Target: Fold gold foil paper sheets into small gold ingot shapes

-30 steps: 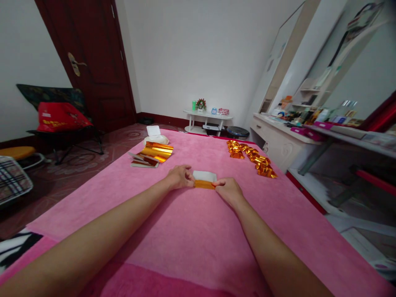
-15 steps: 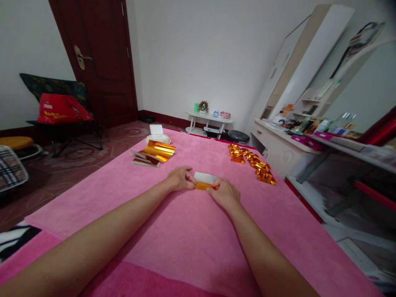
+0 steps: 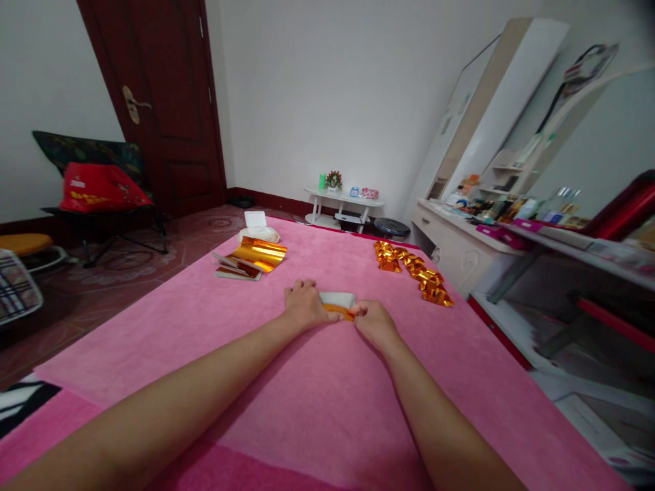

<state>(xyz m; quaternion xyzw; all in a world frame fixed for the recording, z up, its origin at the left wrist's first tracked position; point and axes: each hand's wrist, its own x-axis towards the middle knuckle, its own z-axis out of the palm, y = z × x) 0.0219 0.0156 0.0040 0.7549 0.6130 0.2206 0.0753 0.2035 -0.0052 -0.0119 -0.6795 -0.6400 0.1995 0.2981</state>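
Note:
Between my hands on the pink cloth [image 3: 286, 382] lies a sheet of gold foil paper [image 3: 338, 299], white on its far part, with a gold fold along the near side. My left hand [image 3: 304, 305] rests over its left end, thumb stretched along the gold fold and fingers bent on the far side. At the right end, my right hand [image 3: 376, 324] pinches the gold corner between thumb and curled fingers. Part of the sheet is hidden beneath both hands. Off to the left is a stack of gold foil sheets [image 3: 260, 254], the top one curling up.
Folded gold foil pieces [image 3: 412, 269] lie in a row at the right. Behind the stack stands a whitish wipes pack [image 3: 258, 234] with its lid raised. A cluttered dressing table [image 3: 455, 232] borders the right side; a chair with a red bag [image 3: 102, 185] stands left.
My left hand has slid right, over more of the paper, and its thumb now lies along the gold fold. My right hand stays at the right end, slightly lower. The view has shifted a little.

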